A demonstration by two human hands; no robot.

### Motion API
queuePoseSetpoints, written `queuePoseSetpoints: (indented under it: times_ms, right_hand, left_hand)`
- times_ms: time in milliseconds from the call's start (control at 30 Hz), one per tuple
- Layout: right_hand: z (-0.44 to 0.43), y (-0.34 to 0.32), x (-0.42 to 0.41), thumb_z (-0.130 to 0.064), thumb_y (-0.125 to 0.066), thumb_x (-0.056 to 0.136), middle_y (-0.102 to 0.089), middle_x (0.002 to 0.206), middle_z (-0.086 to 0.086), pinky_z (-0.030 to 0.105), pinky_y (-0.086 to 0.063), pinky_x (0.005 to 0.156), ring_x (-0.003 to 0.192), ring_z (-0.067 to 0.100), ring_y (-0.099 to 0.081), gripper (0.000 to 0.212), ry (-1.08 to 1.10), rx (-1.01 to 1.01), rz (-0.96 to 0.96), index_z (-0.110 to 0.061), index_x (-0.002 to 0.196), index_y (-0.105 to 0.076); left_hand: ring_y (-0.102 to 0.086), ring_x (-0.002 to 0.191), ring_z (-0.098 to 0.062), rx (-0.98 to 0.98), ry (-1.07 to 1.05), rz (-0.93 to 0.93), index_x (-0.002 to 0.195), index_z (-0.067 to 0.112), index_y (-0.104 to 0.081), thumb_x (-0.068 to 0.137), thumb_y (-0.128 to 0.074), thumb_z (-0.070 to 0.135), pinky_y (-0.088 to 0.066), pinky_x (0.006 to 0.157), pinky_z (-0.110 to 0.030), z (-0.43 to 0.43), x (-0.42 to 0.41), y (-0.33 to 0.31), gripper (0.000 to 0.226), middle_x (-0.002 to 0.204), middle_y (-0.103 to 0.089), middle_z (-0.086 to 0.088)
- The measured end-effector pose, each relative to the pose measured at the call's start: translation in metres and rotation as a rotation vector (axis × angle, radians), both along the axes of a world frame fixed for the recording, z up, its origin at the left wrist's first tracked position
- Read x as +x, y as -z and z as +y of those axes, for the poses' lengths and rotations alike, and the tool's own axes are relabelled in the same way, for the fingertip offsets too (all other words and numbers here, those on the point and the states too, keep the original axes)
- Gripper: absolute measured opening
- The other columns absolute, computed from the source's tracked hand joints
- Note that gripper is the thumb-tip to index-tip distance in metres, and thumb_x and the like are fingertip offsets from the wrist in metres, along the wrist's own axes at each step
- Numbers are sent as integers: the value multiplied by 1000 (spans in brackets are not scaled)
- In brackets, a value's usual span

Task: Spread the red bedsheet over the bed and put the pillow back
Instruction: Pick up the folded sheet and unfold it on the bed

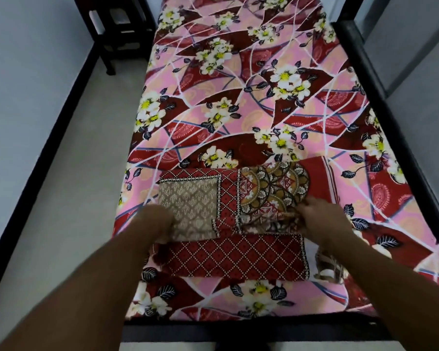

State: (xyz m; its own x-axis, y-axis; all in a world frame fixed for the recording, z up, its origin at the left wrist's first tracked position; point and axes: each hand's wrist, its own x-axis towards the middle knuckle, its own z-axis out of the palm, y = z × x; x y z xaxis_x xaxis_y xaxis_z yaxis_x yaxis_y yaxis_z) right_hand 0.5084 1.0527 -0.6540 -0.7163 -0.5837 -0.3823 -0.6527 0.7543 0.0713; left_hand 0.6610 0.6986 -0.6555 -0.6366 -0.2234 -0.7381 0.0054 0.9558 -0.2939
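Folded red diamond-print bedsheet (236, 254) is lying crosswise at the near end of the floral-covered bed (238, 97), between both hands. The right hand (322, 219) is pinching its right-edge folds; the left hand (157, 221) is touching the left edge (grip blurred, cannot tell).

Bright even light; left hand (157, 221) motion-blurred; wide-angle edges bowed.

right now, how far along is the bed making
Done: nothing yet. The red diamond-print bedsheet lies folded at the near end of the black-framed bed, on a pink floral sheet. In hand: the left hand touches it and the right hand pinches a fold. Left: unfold and spread it, then return the pillow, which is not in view.
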Motion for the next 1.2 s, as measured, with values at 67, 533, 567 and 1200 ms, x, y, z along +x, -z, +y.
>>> queuePoseSetpoints:
  times_ms: [67,533,567,1200]
  right_hand:
    - [-4,-10,-15,-45,-67,86,-58,99,-3,32,-53,78,94,19,-62,34,105,54,-131,-25,114,-65]
    - [-53,-78,-123,-46,-67,86,-66,113,3,45,-40,100,110,25,-62,37,232,256,26,-22,113,-62]
    - [-52,-71,-116,-46,-67,85,-66,112,2,44,-44,98,108,25,-63,35,204,271,-24,-25,113,-62]
    - [-47,1,38,-62,-75,72,-39,153,16,69,-21,110,141,40,-35,92,-23,856,-296,-21,147,-43]
  left_hand:
    - [-67,97,-25,0,-22,-103,121,15,-66,83,-67,27,-57,80,-34,-11,-19,-15,39,110,-69,-8]
    - [-65,113,-30,-42,-356,-133,81,9,-62,91,-67,33,-54,98,-41,-56,-122,-71,26,84,-60,-11]
    - [-63,117,-30,-38,-357,-226,91,7,-67,92,-66,32,-53,99,-38,-52,-109,-61,25,96,-65,-13]
    - [-71,67,-31,507,-1087,-7,101,7,-65,90,-59,24,-55,50,-29,-20,20,4,21,81,-72,-14]
